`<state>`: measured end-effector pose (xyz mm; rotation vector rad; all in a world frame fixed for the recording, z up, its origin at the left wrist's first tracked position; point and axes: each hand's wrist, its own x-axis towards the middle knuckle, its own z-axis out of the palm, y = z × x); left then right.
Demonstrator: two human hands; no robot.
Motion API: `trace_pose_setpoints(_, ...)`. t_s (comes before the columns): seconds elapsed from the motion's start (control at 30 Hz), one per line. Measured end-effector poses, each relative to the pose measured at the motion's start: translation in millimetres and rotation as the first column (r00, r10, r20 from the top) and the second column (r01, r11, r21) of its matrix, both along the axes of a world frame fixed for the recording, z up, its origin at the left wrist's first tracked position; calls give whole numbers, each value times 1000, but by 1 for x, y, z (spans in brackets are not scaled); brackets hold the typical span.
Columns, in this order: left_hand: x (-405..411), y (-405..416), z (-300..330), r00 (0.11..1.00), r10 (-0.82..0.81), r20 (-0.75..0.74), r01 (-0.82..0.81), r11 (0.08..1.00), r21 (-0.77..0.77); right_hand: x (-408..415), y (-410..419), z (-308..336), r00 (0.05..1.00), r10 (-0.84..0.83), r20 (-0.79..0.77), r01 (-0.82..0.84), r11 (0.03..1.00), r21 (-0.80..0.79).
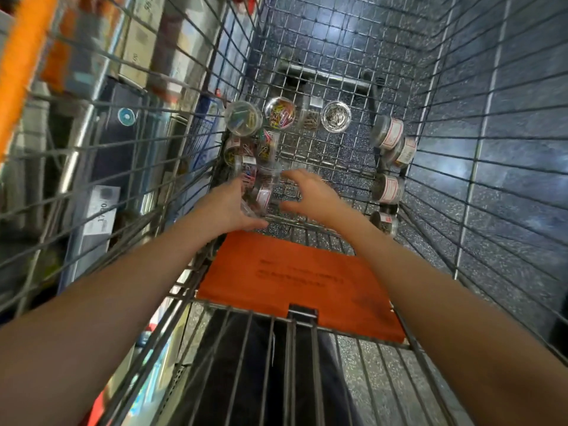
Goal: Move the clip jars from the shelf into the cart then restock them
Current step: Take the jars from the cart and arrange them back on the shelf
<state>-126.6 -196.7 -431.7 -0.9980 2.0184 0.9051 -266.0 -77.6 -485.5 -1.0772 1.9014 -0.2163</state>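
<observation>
Gleaming speckled floor (507, 124) under cart (307, 66)

Dark speckled floor (507, 124) with glare, stocked shelving (101, 87) at left

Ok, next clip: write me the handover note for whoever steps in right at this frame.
Left hand: grips a clear clip jar low in the cart.
Right hand: open, fingers spread, holding nothing, beside that jar.
Jars: a cluster along the cart's left side, a row of labelled jars lying along the right.
Done: many jars are in the cart.
Left: whether more remain on the shelf is not visible; restocking.
</observation>
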Motion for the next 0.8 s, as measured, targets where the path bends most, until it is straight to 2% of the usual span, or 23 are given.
trace_pose_setpoints(0.23,6,-2,2,999,42,-24,-44,997,-64,-1,-19,-22,977,-194,85,192,981,32)
trace_pose_setpoints(0.43,3,-2,0,999,-6,-48,1,995,-98,6,-33,-37,952,-275,137,267,961,72)
trace_pose_setpoints(0.67,5,-1,-2,991,-30,-134,16,994,-104,10,-48,-50,866,-446,226,435,895,102)
trace_pose_setpoints(0.8,6,-1,-1,987,-129,-99,115,984,-137,6,-51,-48,847,-473,241,456,881,124)
